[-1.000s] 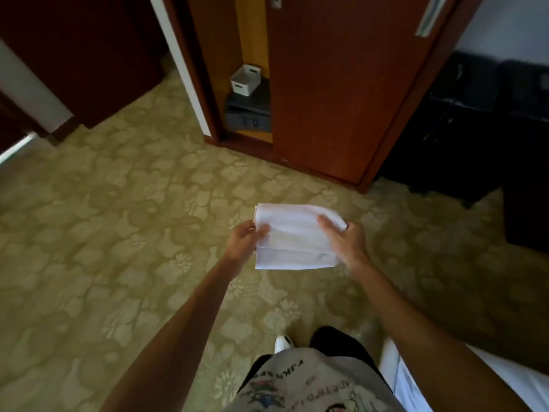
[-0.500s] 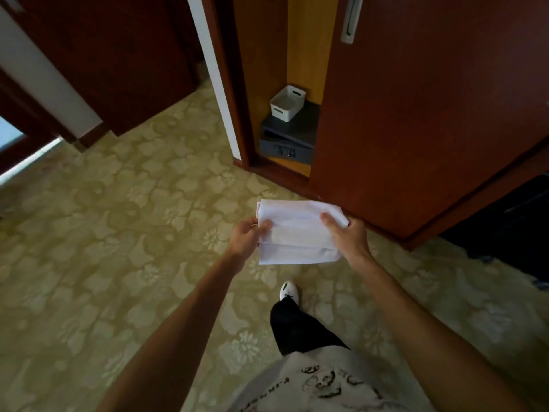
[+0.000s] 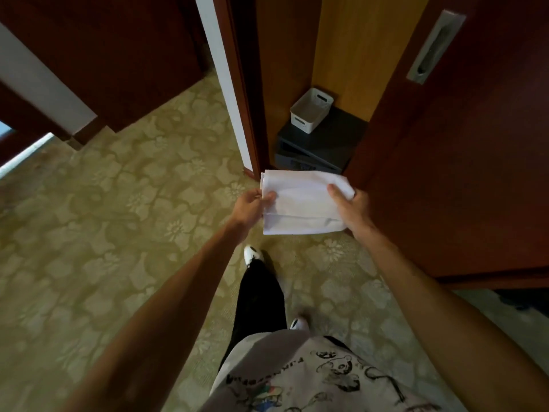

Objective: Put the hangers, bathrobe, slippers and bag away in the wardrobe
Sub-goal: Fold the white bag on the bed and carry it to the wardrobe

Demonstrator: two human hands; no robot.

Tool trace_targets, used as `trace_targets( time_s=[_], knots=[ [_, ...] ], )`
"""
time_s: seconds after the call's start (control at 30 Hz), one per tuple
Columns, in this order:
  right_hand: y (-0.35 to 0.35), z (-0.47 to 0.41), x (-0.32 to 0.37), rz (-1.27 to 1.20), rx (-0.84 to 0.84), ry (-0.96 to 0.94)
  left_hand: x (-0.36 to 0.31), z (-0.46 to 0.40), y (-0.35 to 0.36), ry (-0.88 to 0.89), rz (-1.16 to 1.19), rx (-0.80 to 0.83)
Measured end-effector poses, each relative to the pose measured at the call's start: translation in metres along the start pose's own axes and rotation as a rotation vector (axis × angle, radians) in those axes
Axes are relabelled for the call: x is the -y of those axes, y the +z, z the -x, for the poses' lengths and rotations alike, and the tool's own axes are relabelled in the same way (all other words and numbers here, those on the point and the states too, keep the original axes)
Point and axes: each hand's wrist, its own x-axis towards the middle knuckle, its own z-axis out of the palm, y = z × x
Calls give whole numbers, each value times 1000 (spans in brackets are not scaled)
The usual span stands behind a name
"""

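Head view: a folded white bag (image 3: 303, 205) sits just right of the frame's centre, held flat in the air above the carpet (image 3: 104, 218) by both hands. The left hand (image 3: 252, 203) pinches the bag's left edge, thumb on top and fingers curled beneath. The right hand (image 3: 349, 208) grips the right edge, thumb pressed across the top face, with the other fingers hidden under the cloth. Both bare forearms run from the lower corners of the frame up to the bag.

Just above the bag, in the upper middle, the wardrobe (image 3: 341, 55) stands open, its yellow wood interior showing. On its floor lies a dark safe (image 3: 323, 144), with a small white basket (image 3: 310, 114) resting on top at the back. The far edge of the bag overlaps the safe's front in the picture; whether they touch cannot be told. The sliding door (image 3: 460, 159) fills the upper right, a metal recessed handle (image 3: 435, 46) set in it.

In the lower middle are a black trouser leg, two white shoes (image 3: 252, 254) on the carpet, and a printed shirt at the bottom edge.
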Motion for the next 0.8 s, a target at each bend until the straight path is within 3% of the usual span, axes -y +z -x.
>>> trace_targets(
  time_s=[0.4, 0.8],
  knots=[
    [97, -215, 78, 19, -123, 113, -76, -269, -25, -103, -4, 138],
    [153, -477, 19, 11, -198, 124, -33, -522, 47, -264, 102, 28]
  ],
)
